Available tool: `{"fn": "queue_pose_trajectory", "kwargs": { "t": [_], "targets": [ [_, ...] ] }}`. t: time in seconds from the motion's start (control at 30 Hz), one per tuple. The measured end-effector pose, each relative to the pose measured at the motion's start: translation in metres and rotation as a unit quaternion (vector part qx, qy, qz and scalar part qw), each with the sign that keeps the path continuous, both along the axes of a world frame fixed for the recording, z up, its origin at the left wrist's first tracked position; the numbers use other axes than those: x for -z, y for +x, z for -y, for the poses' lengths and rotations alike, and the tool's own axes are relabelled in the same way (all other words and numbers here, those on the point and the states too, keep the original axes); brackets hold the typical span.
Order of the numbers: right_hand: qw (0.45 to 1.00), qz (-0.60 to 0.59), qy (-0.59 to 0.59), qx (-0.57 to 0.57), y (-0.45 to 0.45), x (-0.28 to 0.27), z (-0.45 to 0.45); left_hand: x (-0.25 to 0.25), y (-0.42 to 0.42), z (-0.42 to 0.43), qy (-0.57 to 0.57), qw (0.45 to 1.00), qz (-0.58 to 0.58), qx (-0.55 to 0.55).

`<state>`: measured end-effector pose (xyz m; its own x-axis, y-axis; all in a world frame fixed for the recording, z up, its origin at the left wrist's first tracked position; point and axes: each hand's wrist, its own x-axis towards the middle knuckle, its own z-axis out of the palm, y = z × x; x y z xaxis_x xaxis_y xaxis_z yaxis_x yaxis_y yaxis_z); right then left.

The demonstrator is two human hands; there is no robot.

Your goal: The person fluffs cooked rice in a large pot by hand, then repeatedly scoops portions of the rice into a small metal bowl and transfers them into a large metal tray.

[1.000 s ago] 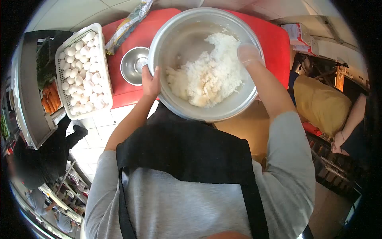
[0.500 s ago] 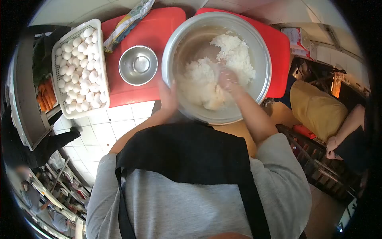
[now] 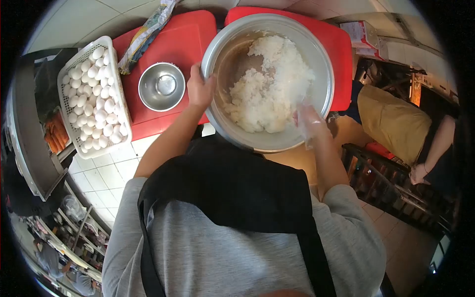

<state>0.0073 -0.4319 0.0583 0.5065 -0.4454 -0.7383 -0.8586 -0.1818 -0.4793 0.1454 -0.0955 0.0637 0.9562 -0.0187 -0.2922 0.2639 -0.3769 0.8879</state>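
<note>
A large metal basin (image 3: 212, 106) holds a mound of white cooked rice (image 3: 284, 74), heaped from the far side round to the near side. My left hand (image 3: 200, 90) grips the basin's left rim. Over the near right part of the basin is my right hand (image 3: 311, 123), in a clear plastic glove, at the edge of the rice. Blur and the loose glove hide how its fingers are held. An empty steel bowl (image 3: 162, 87) sits left of the basin.
Red tabletops (image 3: 195, 37) carry the basin and bowl. A white plastic basket (image 3: 123, 101) of eggs stands at left, near a patterned bag (image 3: 147, 37) and carrots (image 3: 57, 133). At right are a box (image 3: 365, 39) and another person's arm (image 3: 435, 148).
My right hand has drawn back from the middle of the rice towards the near right rim. My left hand has moved up along the left rim. The rice is now spread wider.
</note>
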Motion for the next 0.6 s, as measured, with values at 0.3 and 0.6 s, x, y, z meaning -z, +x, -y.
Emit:
{"fn": "queue_pose_trajectory", "kwargs": {
  "t": [0.3,0.6],
  "targets": [
    [0.743,-0.116,-0.365,-0.548,0.055,0.008,0.057,0.021,-0.084,-0.042,0.009,0.999,0.011,0.038],
    [0.717,0.024,-0.472,-0.513,0.159,0.043,0.010,-0.001,0.018,-0.011,0.052,0.986,0.104,0.118]
  ]
}}
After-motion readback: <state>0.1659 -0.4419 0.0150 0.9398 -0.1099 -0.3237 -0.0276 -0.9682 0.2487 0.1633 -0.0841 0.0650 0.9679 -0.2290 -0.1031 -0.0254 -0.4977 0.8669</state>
